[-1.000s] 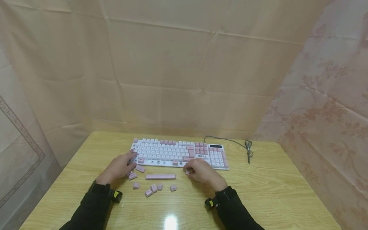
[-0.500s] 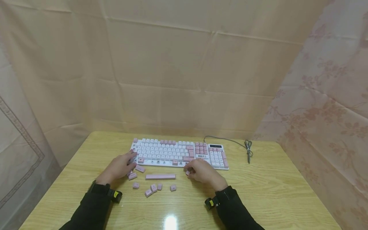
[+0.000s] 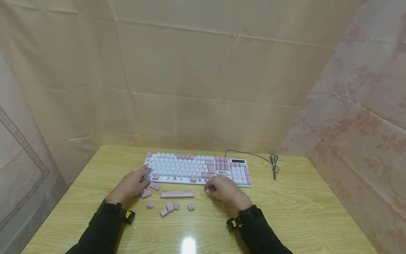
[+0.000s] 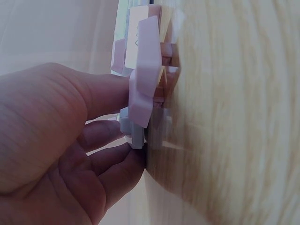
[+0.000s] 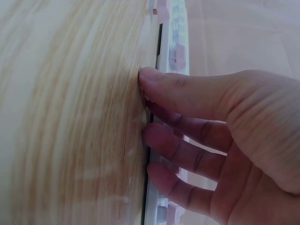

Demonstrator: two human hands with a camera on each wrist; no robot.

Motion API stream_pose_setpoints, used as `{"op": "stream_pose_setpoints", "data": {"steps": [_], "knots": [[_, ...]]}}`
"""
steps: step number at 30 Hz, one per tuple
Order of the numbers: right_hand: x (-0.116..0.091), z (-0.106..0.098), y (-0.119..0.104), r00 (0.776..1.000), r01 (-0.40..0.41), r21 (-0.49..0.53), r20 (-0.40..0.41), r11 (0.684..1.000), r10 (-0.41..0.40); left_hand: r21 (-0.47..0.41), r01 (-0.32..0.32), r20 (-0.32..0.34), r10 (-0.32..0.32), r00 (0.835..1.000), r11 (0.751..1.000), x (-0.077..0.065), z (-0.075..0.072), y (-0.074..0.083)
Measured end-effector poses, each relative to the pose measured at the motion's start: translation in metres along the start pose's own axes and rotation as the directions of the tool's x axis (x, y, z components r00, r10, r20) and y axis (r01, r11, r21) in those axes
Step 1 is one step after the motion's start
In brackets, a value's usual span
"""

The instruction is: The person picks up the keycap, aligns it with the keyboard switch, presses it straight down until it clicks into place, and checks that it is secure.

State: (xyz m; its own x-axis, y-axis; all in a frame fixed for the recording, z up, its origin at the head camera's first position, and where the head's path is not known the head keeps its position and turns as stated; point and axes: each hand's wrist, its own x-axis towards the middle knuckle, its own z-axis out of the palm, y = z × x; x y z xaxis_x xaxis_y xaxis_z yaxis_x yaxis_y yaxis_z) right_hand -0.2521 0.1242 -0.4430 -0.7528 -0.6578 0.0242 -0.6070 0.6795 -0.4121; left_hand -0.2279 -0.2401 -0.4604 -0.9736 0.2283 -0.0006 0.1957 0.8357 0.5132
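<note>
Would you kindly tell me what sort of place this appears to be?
Probably a makeshift indoor tabletop workspace: a wood-grain table, a beige cloth hanging behind it, and a white keyboard with loose pink keycaps.

Only text near legible: row of bold dark Chinese characters on label (image 3: 223,172) of white-and-pink keyboard (image 3: 180,169), right of main key block, on near side of pink key cluster; last two look like 武士, first two too blurred to read. Legends on white keys (image 3: 177,164) too small to tell. Faint dark marks on loose pink keycaps (image 3: 169,207) at near side, unreadable. Left wrist view: dark glyph on pale keycap (image 4: 136,35), edge-on, partly hidden, unreadable.
</note>
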Motion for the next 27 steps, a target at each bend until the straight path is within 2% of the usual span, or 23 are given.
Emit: {"op": "stream_pose_setpoints", "data": {"steps": [11,27], "knots": [[-0.0021,-0.0016,-0.0004,0.999,-0.033,0.030,0.008,0.999,0.032,-0.001,0.001,-0.002,-0.001,1.000,1.000,-0.0001,0.0007,0.0002],[-0.0026,-0.0028,0.0061,1.000,-0.018,0.047,0.003,0.999,0.018,-0.001,0.003,0.007,-0.003,1.000,1.000,0.0002,-0.0006,0.0011]]}}
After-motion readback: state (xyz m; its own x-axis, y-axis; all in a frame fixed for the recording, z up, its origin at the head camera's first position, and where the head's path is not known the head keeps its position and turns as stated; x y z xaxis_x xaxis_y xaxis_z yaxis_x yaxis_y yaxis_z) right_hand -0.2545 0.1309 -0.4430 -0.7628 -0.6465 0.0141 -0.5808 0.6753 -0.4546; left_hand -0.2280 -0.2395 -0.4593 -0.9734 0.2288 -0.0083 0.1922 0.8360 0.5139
